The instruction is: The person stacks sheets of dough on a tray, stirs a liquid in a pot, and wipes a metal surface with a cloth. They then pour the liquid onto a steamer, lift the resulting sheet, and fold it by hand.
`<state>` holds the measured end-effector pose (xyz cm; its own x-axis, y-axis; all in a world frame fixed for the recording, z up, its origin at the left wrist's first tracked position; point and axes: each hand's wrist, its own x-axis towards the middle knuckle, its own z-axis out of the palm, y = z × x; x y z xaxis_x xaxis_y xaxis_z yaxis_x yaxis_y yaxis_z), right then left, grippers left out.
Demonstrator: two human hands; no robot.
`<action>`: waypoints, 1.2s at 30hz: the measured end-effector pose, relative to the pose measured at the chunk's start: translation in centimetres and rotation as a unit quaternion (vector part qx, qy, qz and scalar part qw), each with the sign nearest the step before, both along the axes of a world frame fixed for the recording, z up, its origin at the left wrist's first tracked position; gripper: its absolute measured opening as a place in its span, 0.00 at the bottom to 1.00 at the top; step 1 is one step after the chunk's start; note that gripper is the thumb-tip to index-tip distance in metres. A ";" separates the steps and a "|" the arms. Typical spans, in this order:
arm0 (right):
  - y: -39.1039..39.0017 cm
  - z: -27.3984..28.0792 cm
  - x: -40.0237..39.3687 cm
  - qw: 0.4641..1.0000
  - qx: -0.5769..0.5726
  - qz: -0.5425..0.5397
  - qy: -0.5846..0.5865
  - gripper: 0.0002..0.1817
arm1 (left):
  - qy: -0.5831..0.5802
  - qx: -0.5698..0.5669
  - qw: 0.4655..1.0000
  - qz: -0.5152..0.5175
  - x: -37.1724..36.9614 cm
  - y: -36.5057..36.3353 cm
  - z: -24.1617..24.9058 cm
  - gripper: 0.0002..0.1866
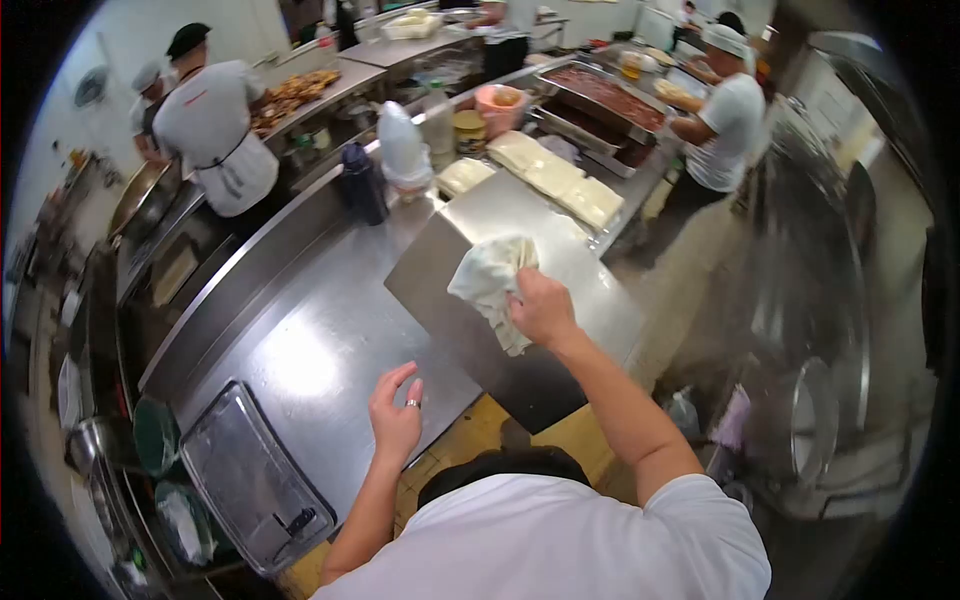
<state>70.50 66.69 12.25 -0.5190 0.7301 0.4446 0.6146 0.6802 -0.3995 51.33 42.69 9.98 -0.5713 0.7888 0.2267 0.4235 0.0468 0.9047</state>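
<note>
My right hand (543,308) is closed on a crumpled white cloth (488,275), which bunches up at the top and hangs down in folds. The cloth is over a square steel surface (590,280) set at an angle to the long steel counter (330,300). My left hand (396,412) is above the counter's near edge, holding nothing, with thumb and fingers apart and a ring on one finger. A clear plastic lid or tray (255,470) with a dark rim lies at the left end of the counter, a small dark object on it.
Pale wrapped slabs (560,180) line the far side. Behind them are a pink bucket (500,108), a white bottle (402,140), a dark bottle (362,185) and trays of reddish-brown food (605,95). Co-workers stand at right (728,120) and far left (215,130).
</note>
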 end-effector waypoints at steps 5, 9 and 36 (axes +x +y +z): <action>3.0 -3.7 -6.2 0.991 -0.113 0.065 -0.034 0.12 | 0.017 -0.034 0.992 0.124 1.1 -1.8 -0.3 0.14; 4.7 -5.0 -9.5 0.980 -0.167 0.084 -0.072 0.13 | 0.006 -0.037 0.981 0.189 2.4 -2.7 -0.9 0.14; 4.9 -6.6 -4.8 0.979 -0.181 0.087 0.031 0.19 | -0.003 -0.050 0.998 0.039 1.9 4.1 -2.0 0.14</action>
<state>65.71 71.58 5.65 -0.6290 0.7489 0.2084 0.4694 0.5796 -0.6662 53.21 46.83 7.95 -0.6337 0.7600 0.1445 0.4092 0.1708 0.8963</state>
